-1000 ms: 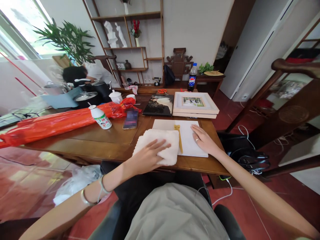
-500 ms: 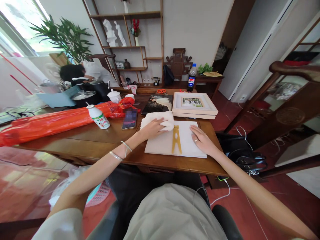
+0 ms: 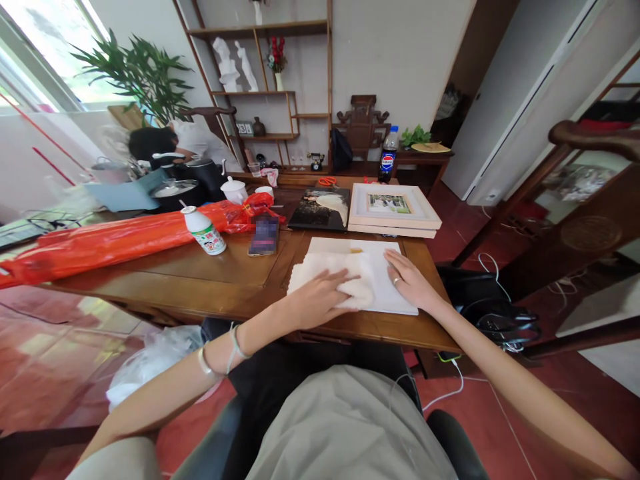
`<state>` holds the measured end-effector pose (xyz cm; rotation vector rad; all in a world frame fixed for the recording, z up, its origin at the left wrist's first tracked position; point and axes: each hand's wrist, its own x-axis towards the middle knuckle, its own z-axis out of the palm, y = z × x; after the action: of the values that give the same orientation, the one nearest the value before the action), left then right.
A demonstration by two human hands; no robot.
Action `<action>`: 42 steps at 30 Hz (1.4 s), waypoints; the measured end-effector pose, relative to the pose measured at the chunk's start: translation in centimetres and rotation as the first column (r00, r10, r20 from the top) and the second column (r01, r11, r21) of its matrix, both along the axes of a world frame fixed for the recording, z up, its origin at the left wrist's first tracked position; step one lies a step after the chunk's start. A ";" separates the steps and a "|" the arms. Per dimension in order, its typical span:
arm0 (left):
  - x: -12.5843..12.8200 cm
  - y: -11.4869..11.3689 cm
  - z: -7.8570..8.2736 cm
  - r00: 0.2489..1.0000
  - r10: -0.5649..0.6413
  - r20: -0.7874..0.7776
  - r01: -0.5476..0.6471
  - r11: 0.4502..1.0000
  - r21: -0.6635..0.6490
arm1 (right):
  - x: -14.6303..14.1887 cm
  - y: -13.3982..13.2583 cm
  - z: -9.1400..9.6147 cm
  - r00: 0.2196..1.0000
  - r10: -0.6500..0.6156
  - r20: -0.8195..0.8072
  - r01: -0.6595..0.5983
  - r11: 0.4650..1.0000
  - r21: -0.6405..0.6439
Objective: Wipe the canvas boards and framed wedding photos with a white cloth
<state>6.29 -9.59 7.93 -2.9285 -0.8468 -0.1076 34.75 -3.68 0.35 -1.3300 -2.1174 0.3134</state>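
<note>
My left hand (image 3: 320, 299) lies spread over a folded white cloth (image 3: 365, 283), pressing it on the near half of a flat white board (image 3: 325, 245). Only the top of a yellow A-shaped piece (image 3: 356, 251) shows past the cloth; the rest is covered. On the board's right side rests my right hand (image 3: 410, 279), flat, with a ring on one finger. Both hands have their fingers apart.
Behind the board are a dark picture panel (image 3: 320, 210) and pale stacked frames (image 3: 395, 207). A phone (image 3: 263, 237), a white bottle (image 3: 204, 232) and a long red plastic-wrapped bundle (image 3: 115, 241) lie or stand left. A cola bottle (image 3: 389, 160) stands behind. Another person (image 3: 200, 143) is at the far left.
My left hand has drawn the cloth toward me, from the board's far left to its near half, over the yellow piece. My right hand stays on the board's right side.
</note>
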 end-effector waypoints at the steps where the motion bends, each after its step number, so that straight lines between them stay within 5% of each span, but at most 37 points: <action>1: 0.3 1.2 -0.5 1.000 0.012 0.008 -0.012 1.000 0.002 | 0.0 0.0 0.0 1.000 0.004 -0.005 -0.004 1.000 0.007; 7: 2.5 8.2 -1.6 0.990 0.126 0.062 -0.129 0.991 0.036 | 0.0 0.0 0.0 1.000 -0.006 0.016 0.006 1.000 0.013; 11: 3.5 9.3 -1.6 0.987 0.161 0.028 -0.162 0.986 0.044 | 0.0 -0.1 0.0 1.000 -0.011 0.005 0.011 1.000 0.014; 15: 4.1 6.1 -1.5 0.990 0.141 -0.026 -0.139 0.987 0.077 | -0.1 -0.1 0.0 1.000 0.002 0.006 -0.002 1.000 0.023; 21: 4.5 -3.1 0.1 0.996 -0.007 -0.083 0.013 0.997 0.070 | 0.0 -0.1 0.3 1.000 0.013 0.001 -0.013 1.000 -0.018; 24: 4.4 -4.6 0.5 0.994 -0.094 -0.051 0.097 0.994 0.052 | 0.2 0.0 0.1 0.999 0.032 -0.010 -0.032 0.999 -0.016; 27: 4.4 -2.3 0.3 0.998 -0.067 -0.016 0.068 0.997 0.024 | 0.3 0.1 -0.1 1.000 0.030 -0.009 -0.030 1.000 -0.003; 36: 5.4 10.1 -0.6 0.988 0.072 0.139 -0.057 0.992 -0.112 | -0.1 -0.1 0.1 0.999 -0.007 0.034 0.007 1.000 0.025; 39: 6.0 11.1 -0.6 0.985 0.097 0.144 -0.081 0.990 -0.114 | -0.2 -0.1 0.3 1.000 -0.009 0.013 0.009 1.000 0.022; 42: 6.7 9.8 -0.6 0.991 0.109 0.079 -0.104 0.993 -0.057 | -0.3 -0.2 0.5 1.000 0.008 0.004 -0.008 1.000 0.027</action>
<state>12.99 0.23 7.33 -2.9377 -1.0317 -0.2016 34.46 -3.85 0.81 -1.3078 -2.1236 0.2855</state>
